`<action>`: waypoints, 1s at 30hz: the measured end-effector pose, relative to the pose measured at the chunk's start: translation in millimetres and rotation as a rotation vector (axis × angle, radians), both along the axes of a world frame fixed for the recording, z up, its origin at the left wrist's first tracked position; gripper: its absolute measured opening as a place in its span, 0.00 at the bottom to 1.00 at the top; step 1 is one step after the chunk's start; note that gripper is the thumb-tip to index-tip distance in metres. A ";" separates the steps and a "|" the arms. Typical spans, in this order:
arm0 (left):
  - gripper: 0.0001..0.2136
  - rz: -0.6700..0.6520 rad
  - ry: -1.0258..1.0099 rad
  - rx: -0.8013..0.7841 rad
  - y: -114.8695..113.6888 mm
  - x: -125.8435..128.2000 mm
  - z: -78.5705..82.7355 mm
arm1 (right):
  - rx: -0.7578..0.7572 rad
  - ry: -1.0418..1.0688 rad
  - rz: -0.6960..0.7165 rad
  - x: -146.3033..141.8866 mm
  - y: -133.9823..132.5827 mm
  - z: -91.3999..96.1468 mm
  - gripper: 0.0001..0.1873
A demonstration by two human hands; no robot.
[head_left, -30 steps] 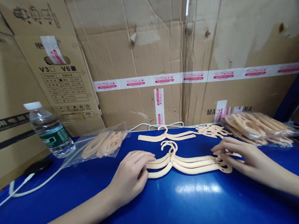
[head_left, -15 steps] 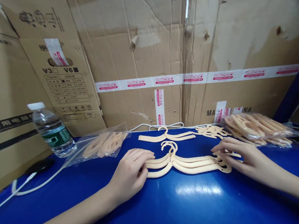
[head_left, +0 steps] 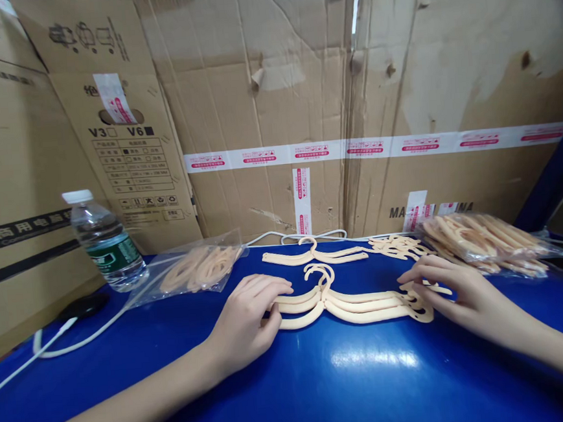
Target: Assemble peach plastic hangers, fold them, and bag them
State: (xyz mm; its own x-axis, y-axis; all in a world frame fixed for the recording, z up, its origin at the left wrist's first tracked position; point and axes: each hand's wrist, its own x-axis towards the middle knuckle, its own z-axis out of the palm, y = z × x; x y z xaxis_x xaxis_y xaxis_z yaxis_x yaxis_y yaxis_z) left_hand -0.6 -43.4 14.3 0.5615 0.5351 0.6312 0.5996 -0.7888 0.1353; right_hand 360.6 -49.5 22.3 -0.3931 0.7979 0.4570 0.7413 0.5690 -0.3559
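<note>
A small stack of cream plastic hangers [head_left: 357,306] lies flat on the blue table [head_left: 325,389], hooks pointing away from me. My left hand [head_left: 246,321] is closed on the stack's left end, fingers on top and thumb at the front edge. Over at the stack's right end, my right hand [head_left: 456,291] grips with bent fingers. Just behind lies a single hanger [head_left: 314,255], touched by neither hand.
A loose heap of hangers [head_left: 398,246] and a clear bag of hangers [head_left: 483,237] lie at the back right. Another bag [head_left: 196,270], a water bottle [head_left: 106,241] and a white cable [head_left: 72,344] are at the left. Cardboard boxes [head_left: 273,107] wall the back.
Both hands stay on the ends of the stack and have barely moved. The view has shifted slightly, nothing else.
</note>
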 end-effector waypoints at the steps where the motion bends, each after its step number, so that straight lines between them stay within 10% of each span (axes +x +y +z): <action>1: 0.15 0.010 -0.001 -0.005 0.1 -0.4 0.3 | 0.008 0.003 -0.002 -0.4 -0.5 0.3 0.14; 14: 0.13 0.120 0.083 -0.177 31.9 -9.6 18.8 | 0.106 -0.136 -0.091 23.5 42.5 12.1 0.14; 22: 0.14 0.123 0.240 -0.196 78.5 1.1 11.8 | -0.101 -0.473 -0.274 32.6 110.3 41.3 0.11; 30: 0.09 0.117 0.328 -0.163 98.8 10.6 4.1 | -0.230 -0.615 -0.260 23.1 132.7 24.0 0.11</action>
